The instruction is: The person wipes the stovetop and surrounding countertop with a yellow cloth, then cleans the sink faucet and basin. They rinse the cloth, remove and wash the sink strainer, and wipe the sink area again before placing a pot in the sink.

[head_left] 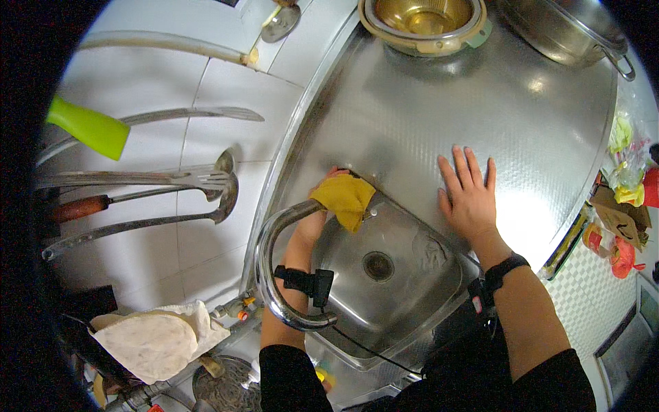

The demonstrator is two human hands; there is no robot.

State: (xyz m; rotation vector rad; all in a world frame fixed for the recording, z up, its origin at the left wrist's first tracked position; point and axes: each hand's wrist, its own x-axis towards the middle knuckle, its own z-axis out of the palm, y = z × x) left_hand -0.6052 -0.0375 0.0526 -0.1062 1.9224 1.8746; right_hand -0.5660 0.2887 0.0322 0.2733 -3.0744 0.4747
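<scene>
My left hand [320, 206] is at the far left corner of the stainless steel sink [412, 288], beside the base of the chrome gooseneck faucet [265, 257]. It grips a yellow cloth [344, 198], which covers much of the hand; some fingertips show past the cloth's far edge. One corner of the cloth hangs over the sink basin. The faucet's neck curves across my left forearm. On the steel countertop [406, 123], right of the basin, my right hand [469, 198] rests palm down with fingers spread, holding nothing.
A strainer bowl [427, 44] and a steel pot [561, 36] stand at the countertop's far end. Ladles and a slotted turner [206, 180] hang along the tiled wall. A pale folded cloth [149, 340] lies at lower left. Plastic bags [625, 149] are beyond the right edge.
</scene>
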